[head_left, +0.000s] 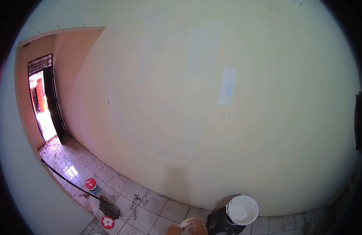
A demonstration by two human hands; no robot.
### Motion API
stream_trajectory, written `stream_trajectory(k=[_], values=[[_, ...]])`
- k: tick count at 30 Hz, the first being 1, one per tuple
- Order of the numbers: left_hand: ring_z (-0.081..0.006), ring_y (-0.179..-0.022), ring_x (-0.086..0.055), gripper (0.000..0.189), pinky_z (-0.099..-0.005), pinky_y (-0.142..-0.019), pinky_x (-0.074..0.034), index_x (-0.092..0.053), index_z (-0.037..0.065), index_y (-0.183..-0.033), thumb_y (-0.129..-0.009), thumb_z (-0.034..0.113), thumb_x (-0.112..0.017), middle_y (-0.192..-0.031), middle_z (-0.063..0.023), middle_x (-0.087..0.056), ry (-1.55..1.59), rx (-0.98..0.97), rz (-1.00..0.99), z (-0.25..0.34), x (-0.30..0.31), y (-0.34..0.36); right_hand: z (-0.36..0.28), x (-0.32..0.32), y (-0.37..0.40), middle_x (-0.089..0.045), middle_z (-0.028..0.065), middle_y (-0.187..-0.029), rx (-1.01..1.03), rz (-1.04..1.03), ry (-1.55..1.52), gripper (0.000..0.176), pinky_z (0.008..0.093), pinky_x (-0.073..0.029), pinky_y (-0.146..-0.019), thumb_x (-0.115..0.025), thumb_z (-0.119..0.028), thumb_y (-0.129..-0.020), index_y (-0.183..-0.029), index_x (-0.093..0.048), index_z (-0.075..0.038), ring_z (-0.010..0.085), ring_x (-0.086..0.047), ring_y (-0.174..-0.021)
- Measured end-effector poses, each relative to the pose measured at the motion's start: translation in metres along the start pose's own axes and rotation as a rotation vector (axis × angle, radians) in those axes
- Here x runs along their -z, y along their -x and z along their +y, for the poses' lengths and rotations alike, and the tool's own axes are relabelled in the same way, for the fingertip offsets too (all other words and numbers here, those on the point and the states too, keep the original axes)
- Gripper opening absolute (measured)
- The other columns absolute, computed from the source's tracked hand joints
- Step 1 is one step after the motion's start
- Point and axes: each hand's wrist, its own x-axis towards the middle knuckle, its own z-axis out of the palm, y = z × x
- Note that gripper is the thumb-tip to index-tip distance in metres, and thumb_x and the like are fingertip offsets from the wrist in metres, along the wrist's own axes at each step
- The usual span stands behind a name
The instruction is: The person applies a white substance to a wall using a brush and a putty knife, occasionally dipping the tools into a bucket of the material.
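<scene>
Low at the bottom edge, my left hand and my right hand are close together. Between them is a small pale, whitish thing, and the fingers of both hands look closed on it. Its kind is too small and blurred to make out. To the right of my right hand stands a white bucket with pale material inside. A black bag or sheet lies beside it, nearest to my right hand.
A cream wall with a white patch rises in front. On the dirty tiled floor are a long-handled shovel, a red-lidded tub and a red lid with white pieces. An open door stands at the far left.
</scene>
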Motion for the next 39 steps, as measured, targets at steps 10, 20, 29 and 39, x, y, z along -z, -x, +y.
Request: stream_trajectory(k=[10,20,29,39], values=[[-0.0374,-0.089,-0.065,0.039,-0.0494,-0.078,-0.048,-0.068,0.002,-0.099,-0.090,0.037,-0.052,-0.094,-0.0221,-0.068,0.204,-0.088,0.215,0.006,0.021,0.051,0.004,-0.077,0.063,-0.040,0.0285,-0.140,0.228,0.145,0.585,0.040,0.0564,-0.036,-0.101,-0.053,-0.014,-0.089,-0.127,-0.051,-0.002,0.0440,-0.039,-0.129],[-0.0396,-0.083,-0.064,0.030,-0.0470,-0.072,-0.051,-0.062,0.001,-0.096,-0.081,0.026,-0.055,-0.090,-0.0205,-0.066,-0.058,-0.178,0.255,0.098,0.096,0.097,-0.099,0.020,0.011,-0.064,0.0059,-0.091,0.618,0.262,0.430,0.024,0.0365,-0.050,-0.068,-0.067,-0.007,-0.071,-0.095,-0.066,-0.010,0.0247,-0.062,-0.084],[-0.0398,-0.089,-0.061,0.037,-0.0501,-0.077,-0.049,-0.060,0.005,-0.114,-0.089,0.032,-0.057,-0.102,-0.0223,-0.064,0.030,-0.352,0.416,0.129,0.176,0.081,-0.107,0.106,-0.142,-0.064,0.0077,-0.095,0.814,0.247,0.378,0.035,0.0400,-0.051,-0.072,-0.071,-0.003,-0.062,-0.096,-0.064,-0.008,0.0290,-0.061,-0.087],[-0.0367,-0.093,-0.060,0.032,-0.0489,-0.088,-0.045,-0.059,0.011,-0.118,-0.092,0.029,-0.052,-0.114,-0.0168,-0.062,-0.059,-0.338,0.489,0.132,0.239,-0.058,-0.209,0.285,-0.362,-0.067,0.0148,-0.084,1.128,0.573,0.358,0.023,0.0344,-0.053,-0.061,-0.076,0.002,-0.070,-0.086,-0.061,-0.001,0.0295,-0.066,-0.071]])
